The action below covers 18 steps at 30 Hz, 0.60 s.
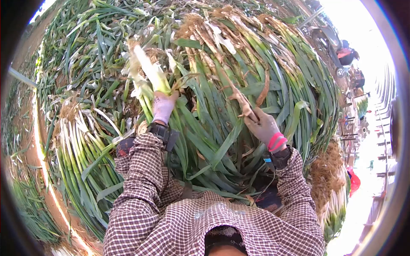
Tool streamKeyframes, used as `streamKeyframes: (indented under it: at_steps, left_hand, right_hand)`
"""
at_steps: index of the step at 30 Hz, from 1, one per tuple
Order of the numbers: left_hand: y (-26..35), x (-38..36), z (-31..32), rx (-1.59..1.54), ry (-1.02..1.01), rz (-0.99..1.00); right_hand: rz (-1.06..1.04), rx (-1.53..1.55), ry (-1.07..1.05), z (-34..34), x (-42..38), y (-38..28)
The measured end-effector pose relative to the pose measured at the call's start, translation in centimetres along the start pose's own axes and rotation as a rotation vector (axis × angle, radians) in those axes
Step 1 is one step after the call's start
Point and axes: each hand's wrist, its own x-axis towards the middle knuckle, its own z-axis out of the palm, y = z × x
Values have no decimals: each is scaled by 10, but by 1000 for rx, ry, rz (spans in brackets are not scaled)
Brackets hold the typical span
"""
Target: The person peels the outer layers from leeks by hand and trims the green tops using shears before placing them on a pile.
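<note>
My left hand, in a pale glove, is closed around a few green onions, whose thick white stems and roots point up and away from me. Their green leaves trail below the wrist toward my lap. My right hand, gloved with a pink cuff, pinches a dry brown leaf strip between thumb and fingers. Under that hand lies a large heap of untrimmed green onions, with brown roots at the far end and leaves toward me.
Left of me lies a bundle of green onions with white stems. Loose leaves and peelings cover the ground ahead. At the right stands another stack of green onions, roots showing. Farther off, a person is near some equipment.
</note>
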Motion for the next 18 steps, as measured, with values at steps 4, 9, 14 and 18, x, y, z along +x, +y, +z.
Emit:
streamKeyframes:
  at_steps: [4,9,14,18]
  left_hand:
    - [20,-21,42,670,376,549]
    - [99,-40,111,294,64,690]
    - [149,-5,148,258,-63,257]
    - [165,21,167,344,4,199]
  right_hand:
    - [173,-199,-29,-13,-20,42]
    - [143,-218,-78,-20,-15,45]
    - [63,-220,-84,-19,44,50]
    - [38,-188,-92,-14,100,56]
